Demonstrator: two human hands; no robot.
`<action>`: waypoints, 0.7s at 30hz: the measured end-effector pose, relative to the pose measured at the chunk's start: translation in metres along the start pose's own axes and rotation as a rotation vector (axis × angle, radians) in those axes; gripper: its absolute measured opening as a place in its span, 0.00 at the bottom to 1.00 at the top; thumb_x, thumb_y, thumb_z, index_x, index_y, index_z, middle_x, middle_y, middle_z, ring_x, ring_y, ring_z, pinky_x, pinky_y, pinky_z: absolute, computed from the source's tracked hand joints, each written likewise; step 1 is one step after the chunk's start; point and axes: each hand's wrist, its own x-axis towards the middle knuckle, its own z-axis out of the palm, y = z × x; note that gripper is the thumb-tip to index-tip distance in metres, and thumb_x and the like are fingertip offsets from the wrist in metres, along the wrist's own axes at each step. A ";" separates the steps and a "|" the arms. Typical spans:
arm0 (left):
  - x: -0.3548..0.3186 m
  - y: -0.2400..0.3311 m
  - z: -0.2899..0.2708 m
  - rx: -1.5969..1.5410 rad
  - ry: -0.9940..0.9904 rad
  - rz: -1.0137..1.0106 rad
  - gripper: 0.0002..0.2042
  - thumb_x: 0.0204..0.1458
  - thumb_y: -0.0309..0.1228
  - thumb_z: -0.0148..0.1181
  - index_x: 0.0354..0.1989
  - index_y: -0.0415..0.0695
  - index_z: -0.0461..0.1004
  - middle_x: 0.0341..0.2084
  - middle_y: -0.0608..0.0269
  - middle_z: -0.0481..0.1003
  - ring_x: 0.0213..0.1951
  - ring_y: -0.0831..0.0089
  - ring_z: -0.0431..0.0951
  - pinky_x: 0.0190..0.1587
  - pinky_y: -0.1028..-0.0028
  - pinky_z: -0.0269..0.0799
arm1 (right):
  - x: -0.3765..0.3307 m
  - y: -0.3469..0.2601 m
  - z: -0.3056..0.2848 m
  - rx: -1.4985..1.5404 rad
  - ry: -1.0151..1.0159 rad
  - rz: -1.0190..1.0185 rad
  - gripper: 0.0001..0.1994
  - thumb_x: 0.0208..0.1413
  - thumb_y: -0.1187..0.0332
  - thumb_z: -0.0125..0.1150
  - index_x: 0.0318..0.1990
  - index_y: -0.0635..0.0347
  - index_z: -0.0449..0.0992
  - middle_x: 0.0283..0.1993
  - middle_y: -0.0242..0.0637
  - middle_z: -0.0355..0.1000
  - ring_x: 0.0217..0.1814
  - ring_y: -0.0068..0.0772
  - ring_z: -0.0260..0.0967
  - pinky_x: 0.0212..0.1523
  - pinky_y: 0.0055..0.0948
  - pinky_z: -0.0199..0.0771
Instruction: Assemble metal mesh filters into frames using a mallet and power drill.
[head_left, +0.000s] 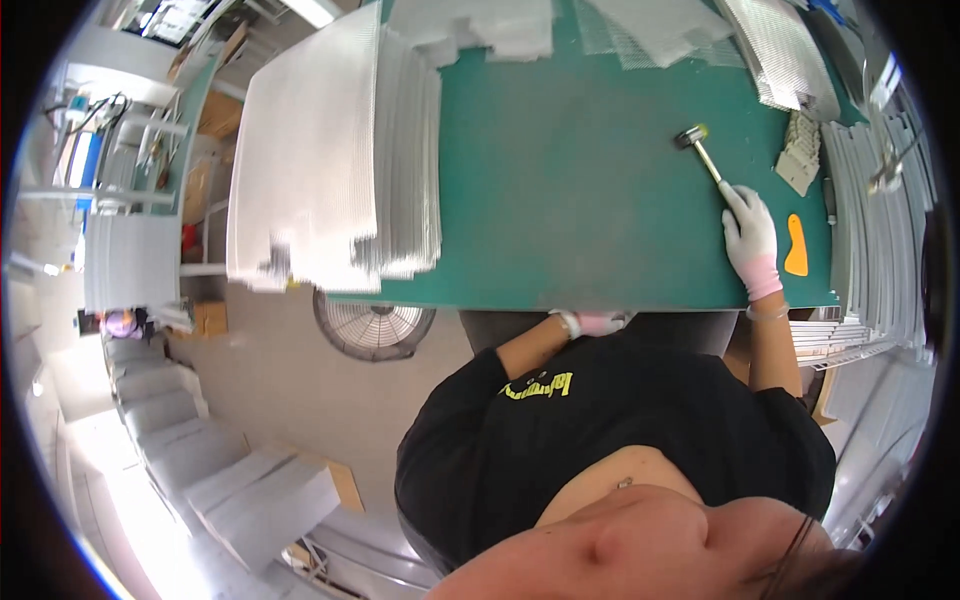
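My right hand (752, 235), in a white glove with a pink cuff, rests on the right part of the green tabletop (580, 180). Its fingers close round the handle of a hammer (707, 161), whose dark, round-faced head points away to the upper left. Just right of this hand lies an orange scraper (796, 245), apart from it. My left hand (598, 323), gloved the same way, is low against my body at the table's near edge. Its fingers are mostly hidden there, and I see nothing held in it.
A tall stack of pale mesh-like sheets (305, 160) stands on the table's left. More such sheets (660, 30) lie along the far side. A beige block-like piece (800, 153) and a row of white panels (875, 220) border the right. A floor fan (375, 325) stands below the table's left corner.
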 end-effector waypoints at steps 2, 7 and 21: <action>-0.054 0.100 -0.132 -0.325 -0.162 0.085 0.17 0.62 0.40 0.48 0.48 0.41 0.76 0.46 0.49 0.78 0.50 0.52 0.77 0.52 0.59 0.70 | -0.028 0.025 0.006 -0.085 0.045 0.054 0.21 0.56 0.74 0.56 0.59 0.55 0.73 0.49 0.43 0.72 0.50 0.48 0.70 0.53 0.41 0.71; -0.186 0.220 -0.293 -0.296 0.364 -0.014 0.11 0.56 0.33 0.58 0.44 0.43 0.79 0.37 0.54 0.81 0.41 0.59 0.81 0.46 0.64 0.75 | -0.021 0.021 0.015 -0.112 0.070 0.024 0.21 0.57 0.73 0.57 0.59 0.53 0.74 0.48 0.42 0.72 0.48 0.47 0.71 0.50 0.40 0.73; -0.255 0.228 -0.508 0.683 0.715 -0.907 0.39 0.50 0.59 0.56 0.55 0.31 0.72 0.49 0.34 0.75 0.55 0.46 0.75 0.59 0.60 0.69 | -0.025 0.018 0.018 -0.108 0.238 0.026 0.16 0.54 0.71 0.60 0.52 0.55 0.77 0.40 0.41 0.73 0.41 0.46 0.73 0.44 0.41 0.75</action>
